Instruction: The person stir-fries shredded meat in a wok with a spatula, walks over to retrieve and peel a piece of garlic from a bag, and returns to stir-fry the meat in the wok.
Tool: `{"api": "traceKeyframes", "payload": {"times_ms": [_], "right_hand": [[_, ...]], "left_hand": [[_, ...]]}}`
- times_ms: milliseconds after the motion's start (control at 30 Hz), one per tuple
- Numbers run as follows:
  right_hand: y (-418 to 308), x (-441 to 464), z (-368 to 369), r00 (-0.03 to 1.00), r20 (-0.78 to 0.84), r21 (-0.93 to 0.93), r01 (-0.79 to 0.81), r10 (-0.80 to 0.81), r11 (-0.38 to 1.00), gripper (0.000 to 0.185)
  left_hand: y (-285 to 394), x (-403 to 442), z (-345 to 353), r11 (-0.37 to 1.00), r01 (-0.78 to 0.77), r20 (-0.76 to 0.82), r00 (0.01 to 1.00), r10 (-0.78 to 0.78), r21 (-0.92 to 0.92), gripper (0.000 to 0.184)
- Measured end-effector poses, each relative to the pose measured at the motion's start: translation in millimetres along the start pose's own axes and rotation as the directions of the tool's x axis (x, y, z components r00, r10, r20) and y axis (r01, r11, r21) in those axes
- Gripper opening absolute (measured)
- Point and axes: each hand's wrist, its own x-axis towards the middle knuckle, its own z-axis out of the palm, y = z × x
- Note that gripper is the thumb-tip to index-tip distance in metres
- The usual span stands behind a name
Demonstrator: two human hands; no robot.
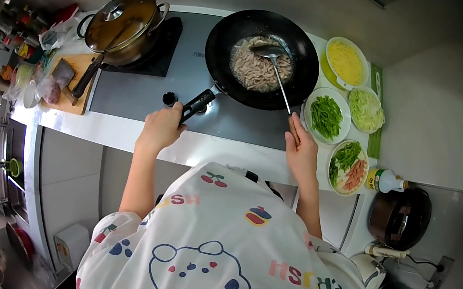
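Note:
A black wok (221,62) sits on the cooktop with pale shredded meat (255,71) gathered in its middle. My left hand (162,125) is closed at the end of the wok's black handle. My right hand (302,152) grips the wooden handle of a metal spatula (280,81), whose head rests on the meat. Just right of the wok stands a white plate of chopped green vegetable strips (326,115). Closer to my right hand is a plate with greens and pinkish shreds (354,173).
A lidded pot (124,23) stands on the left burner, with a dark-handled utensil (90,73) beside it. Farther left lies a wooden cutting board (73,101) with a cleaver (63,73). At right are a bowl of yellow shreds (347,63), shredded pale-green vegetable (365,110) and a bottle (387,181).

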Motion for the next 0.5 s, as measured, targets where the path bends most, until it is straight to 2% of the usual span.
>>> {"api": "traceKeyframes", "payload": {"times_ms": [100,500], "right_hand": [[-2,0,-1,0.999,0.021,0.019,-0.046,0.046,0.999,0.053],[7,2,1,0.999,0.032,-0.006,0.001,-0.001,1.000,0.054]], "left_hand": [[0,0,-1,1.000,0.000,0.005,1.000,0.000,0.003,0.040],[-1,1,3,1.000,0.004,0.010,1.000,-0.004,0.009,0.040]]}}
